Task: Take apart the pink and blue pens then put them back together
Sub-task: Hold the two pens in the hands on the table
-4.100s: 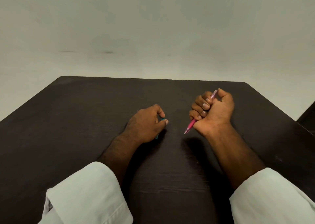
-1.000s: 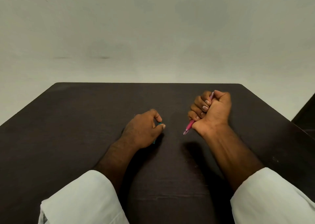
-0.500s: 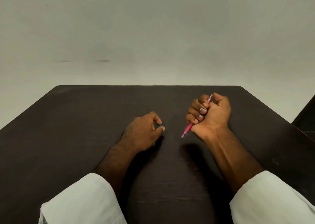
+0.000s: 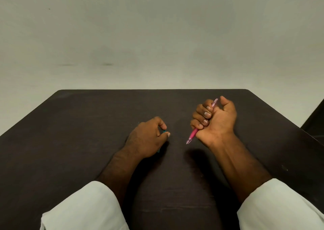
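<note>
Little has moved since the earlier frames: your hands keep their places and their holds, and only the head view has tipped, so the far edge of the table (image 4: 70, 124) sits a little lower. In the head view, your right hand (image 4: 216, 123) is fisted round the pink pen (image 4: 192, 134). Its button end pokes up between forefinger and raised thumb, and its tip slants down and left, close over the table; you cannot tell if it touches. Your left hand (image 4: 146, 138) lies knuckles up on the table, fingers curled over the blue pen (image 4: 164, 131), which shows only as slivers by the thumb tip and under the palm. Both pens look whole. White sleeves (image 4: 84, 207) cover your forearms, and a pale wall (image 4: 157, 37) stands behind
</note>
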